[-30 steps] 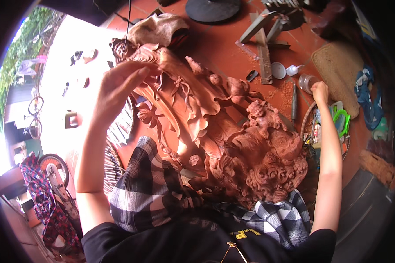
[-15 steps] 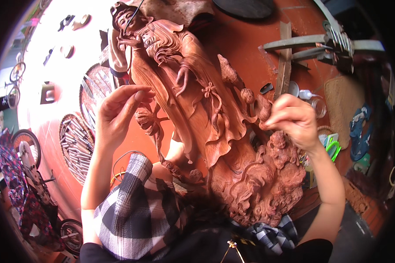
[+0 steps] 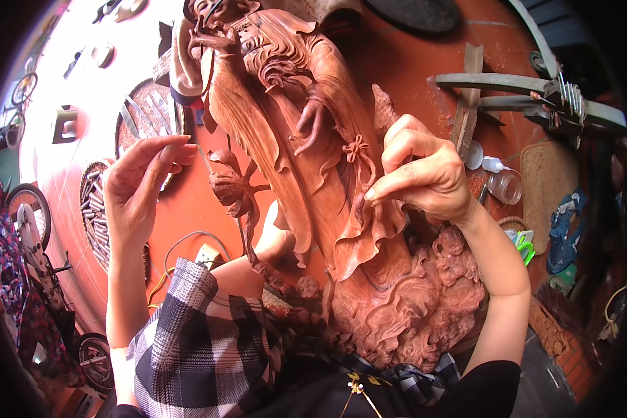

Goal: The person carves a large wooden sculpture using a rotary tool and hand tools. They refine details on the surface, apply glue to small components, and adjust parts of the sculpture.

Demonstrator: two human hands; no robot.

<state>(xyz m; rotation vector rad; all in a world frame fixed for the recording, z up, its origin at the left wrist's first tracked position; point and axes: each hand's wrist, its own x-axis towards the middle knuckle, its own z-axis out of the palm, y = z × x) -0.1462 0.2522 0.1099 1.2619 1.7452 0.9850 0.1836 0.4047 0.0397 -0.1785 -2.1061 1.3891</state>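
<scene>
A reddish-brown carved wooden statue (image 3: 306, 160) of a robed figure lies tilted before me, its head at the far end and its rough, knobbly base (image 3: 404, 313) near my body. My right hand (image 3: 425, 174) is over the robe, thumb and fingers pinched together by a carved ribbon (image 3: 359, 167); whether they touch the wood I cannot tell. To the left of the statue, my left hand (image 3: 143, 181) hangs in the air with thumb and fingertips together. Anything in either pinch is too small to make out. Between this hand and the robe stands a carved lotus flower (image 3: 230, 182) on a stem.
Round trays of chisels and tools (image 3: 94, 216) lie on the red tiled floor at left. A checked cloth (image 3: 195, 334) covers my leg. At right are a metal clamp-like frame (image 3: 557, 97), a glass jar (image 3: 505, 187) and a mat (image 3: 547, 209). Bicycles (image 3: 31, 216) are far left.
My right hand has moved left, from the statue's right edge onto the robe. My left hand has drawn left, away from the lotus flower. The whole view has shifted slightly.
</scene>
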